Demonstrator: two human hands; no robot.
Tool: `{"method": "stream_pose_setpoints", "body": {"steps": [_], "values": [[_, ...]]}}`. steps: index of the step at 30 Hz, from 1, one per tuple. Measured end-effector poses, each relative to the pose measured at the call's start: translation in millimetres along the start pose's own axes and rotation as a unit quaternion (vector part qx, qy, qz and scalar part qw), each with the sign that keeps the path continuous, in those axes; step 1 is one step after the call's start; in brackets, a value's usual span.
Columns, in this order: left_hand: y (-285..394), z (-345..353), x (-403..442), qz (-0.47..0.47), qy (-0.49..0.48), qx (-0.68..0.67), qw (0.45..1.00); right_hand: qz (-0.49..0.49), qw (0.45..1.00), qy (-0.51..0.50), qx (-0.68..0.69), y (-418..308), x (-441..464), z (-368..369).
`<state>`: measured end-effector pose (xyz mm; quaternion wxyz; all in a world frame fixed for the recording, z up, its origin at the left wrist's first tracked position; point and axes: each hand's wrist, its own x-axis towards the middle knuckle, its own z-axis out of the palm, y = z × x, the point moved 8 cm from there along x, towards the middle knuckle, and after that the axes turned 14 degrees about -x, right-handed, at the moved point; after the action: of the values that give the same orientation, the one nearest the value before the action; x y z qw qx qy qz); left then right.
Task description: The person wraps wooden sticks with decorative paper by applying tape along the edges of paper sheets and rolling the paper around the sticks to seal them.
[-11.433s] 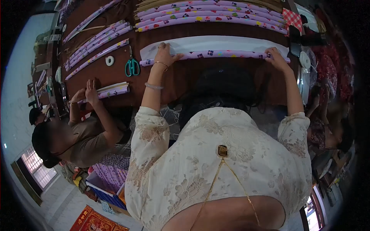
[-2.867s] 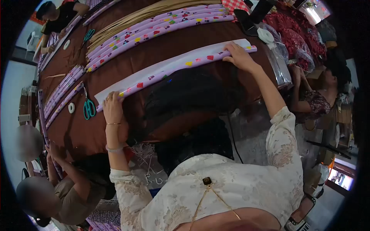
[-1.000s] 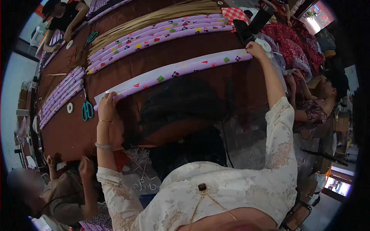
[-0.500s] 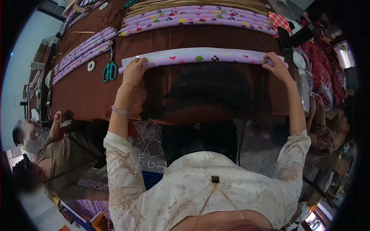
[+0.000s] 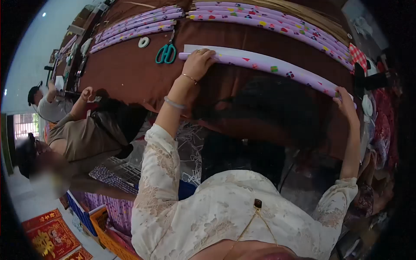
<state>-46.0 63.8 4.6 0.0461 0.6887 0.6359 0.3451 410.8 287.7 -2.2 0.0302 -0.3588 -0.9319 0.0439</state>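
A lilac roll of patterned wrapping paper (image 5: 274, 69) lies across the brown-covered table in front of me, with a strip of its white underside showing along the far edge. My left hand (image 5: 198, 63) is closed over the roll near its left end, fingers on top. At the other end my right hand (image 5: 345, 103) grips the roll, thumb on the near side and fingers bent over it. Teal-handled scissors (image 5: 166, 53) lie just left of the roll, beside a white tape ring (image 5: 144, 42).
Finished-looking lilac rolls (image 5: 260, 22) lie in a row at the back, with another bundle (image 5: 138, 27) at far left. A black stand (image 5: 372, 80) is at the right table edge. A person (image 5: 93, 138) sits to my left; an orange crate (image 5: 110, 240) stands below.
The view has turned left, so the table and roll appear shifted right and tilted. Both my hands keep their places at the ends of the roll.
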Motion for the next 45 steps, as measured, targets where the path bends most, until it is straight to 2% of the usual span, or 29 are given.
{"method": "stream_pose_setpoints", "body": {"steps": [2,4,5,7,8,10,11,13,19,21,23,25,32,41,45], "values": [[8,-2,-3,0.024,-0.020,0.017,0.999,0.019,1.000,-0.005,-0.013,2,-1,-1],[9,-4,-7,-0.011,-0.017,0.028,0.999,0.037,0.996,-0.014,-0.080,10,-1,4],[0,0,-9,-0.075,-0.054,-0.011,0.996,0.038,0.996,-0.015,-0.076,14,1,9],[1,0,-15,-0.069,-0.051,-0.001,0.996,0.078,0.982,-0.046,-0.164,27,2,19],[1,0,-15,-0.063,-0.044,0.006,0.997,0.083,0.982,-0.049,-0.163,31,1,22],[7,-2,-13,-0.032,-0.024,-0.007,0.999,0.107,0.992,-0.058,-0.039,31,-1,22],[7,-3,-14,-0.035,-0.019,-0.007,0.999,0.114,0.991,-0.060,-0.040,31,-2,21],[7,-3,-14,-0.024,-0.005,0.001,1.000,0.053,0.991,-0.036,-0.116,13,0,13],[8,-3,-10,-0.024,-0.020,-0.004,1.000,0.067,0.990,-0.019,-0.124,-11,0,1],[7,-2,-9,-0.029,-0.024,-0.010,0.999,0.103,0.987,-0.050,-0.110,-7,-5,3],[8,-1,-8,-0.030,-0.023,-0.003,0.999,0.051,0.986,0.020,-0.158,-2,-5,12],[7,0,-8,-0.049,-0.035,-0.007,0.998,0.071,0.984,0.025,-0.159,-13,-7,5],[7,1,-9,0.004,-0.037,-0.038,0.999,0.107,0.978,-0.031,-0.175,-17,-9,5],[13,4,-12,0.018,-0.046,0.042,0.998,0.149,0.971,-0.029,-0.187,-23,-20,5],[5,6,-12,0.001,-0.051,0.044,0.998,0.129,0.981,0.116,-0.084,-20,-26,-24]]}}
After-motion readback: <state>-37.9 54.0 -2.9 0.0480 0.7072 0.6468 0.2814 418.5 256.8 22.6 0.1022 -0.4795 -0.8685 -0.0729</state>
